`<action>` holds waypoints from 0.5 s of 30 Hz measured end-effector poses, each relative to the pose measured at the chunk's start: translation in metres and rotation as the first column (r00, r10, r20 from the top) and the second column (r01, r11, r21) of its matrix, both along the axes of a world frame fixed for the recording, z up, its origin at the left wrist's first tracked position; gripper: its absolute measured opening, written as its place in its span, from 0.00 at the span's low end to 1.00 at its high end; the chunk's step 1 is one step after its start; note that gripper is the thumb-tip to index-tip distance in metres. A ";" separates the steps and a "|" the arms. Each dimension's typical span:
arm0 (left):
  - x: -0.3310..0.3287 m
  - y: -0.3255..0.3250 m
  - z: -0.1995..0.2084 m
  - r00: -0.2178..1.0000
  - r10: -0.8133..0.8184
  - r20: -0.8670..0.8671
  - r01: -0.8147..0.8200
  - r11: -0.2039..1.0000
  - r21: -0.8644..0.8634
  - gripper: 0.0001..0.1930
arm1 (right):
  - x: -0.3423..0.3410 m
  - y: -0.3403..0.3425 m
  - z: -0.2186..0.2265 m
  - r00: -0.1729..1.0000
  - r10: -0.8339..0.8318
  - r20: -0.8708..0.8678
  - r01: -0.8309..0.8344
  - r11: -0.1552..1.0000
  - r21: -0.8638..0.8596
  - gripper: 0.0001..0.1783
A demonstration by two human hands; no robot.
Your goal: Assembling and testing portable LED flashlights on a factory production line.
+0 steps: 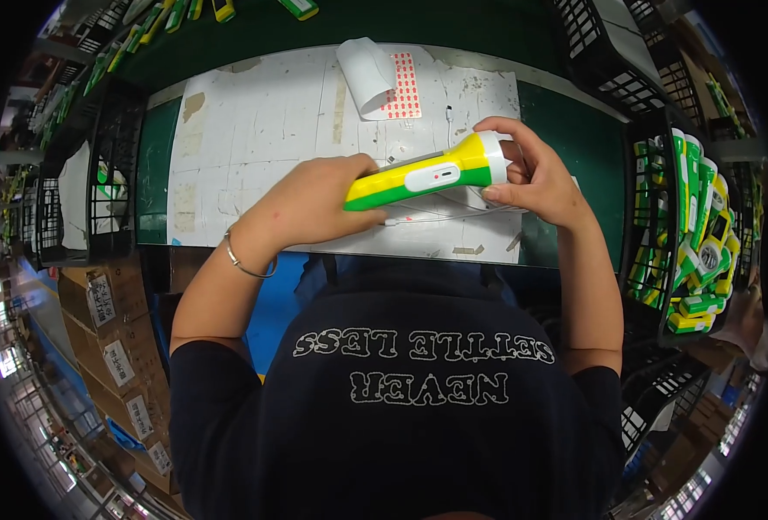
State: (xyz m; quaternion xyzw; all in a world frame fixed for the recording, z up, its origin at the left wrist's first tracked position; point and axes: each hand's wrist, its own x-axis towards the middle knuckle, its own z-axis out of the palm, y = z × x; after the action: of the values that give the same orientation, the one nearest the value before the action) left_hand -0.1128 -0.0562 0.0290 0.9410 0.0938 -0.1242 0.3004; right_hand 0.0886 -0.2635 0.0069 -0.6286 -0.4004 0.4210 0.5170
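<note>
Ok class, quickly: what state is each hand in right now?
Left hand: closed around the flashlight near its rear end.
Right hand: holding the flashlight at its lamp end.

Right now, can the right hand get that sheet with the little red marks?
Probably not while the right hand holds the flashlight; if it let go, likely yes, since the red-marked sheet lies nearby, marks showing.

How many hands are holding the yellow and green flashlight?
2. The left hand is wrapped around the narrow back end of the flashlight, and the right hand holds its white front rim. Some fingers are partly hidden, but both hands show.
</note>
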 end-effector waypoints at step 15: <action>0.023 -0.018 -0.070 0.916 0.400 -0.008 -0.298 0.670 -0.680 0.34 | 0.018 0.070 -0.074 0.509 -0.087 0.856 0.463 0.866 -0.188 0.17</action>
State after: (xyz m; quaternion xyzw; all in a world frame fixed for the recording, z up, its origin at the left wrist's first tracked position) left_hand -0.0898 -0.0745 -0.0407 0.7404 0.1999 -0.0222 0.6414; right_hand 0.1061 -0.1933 -0.0670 -0.8974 -0.3933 0.0581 0.1915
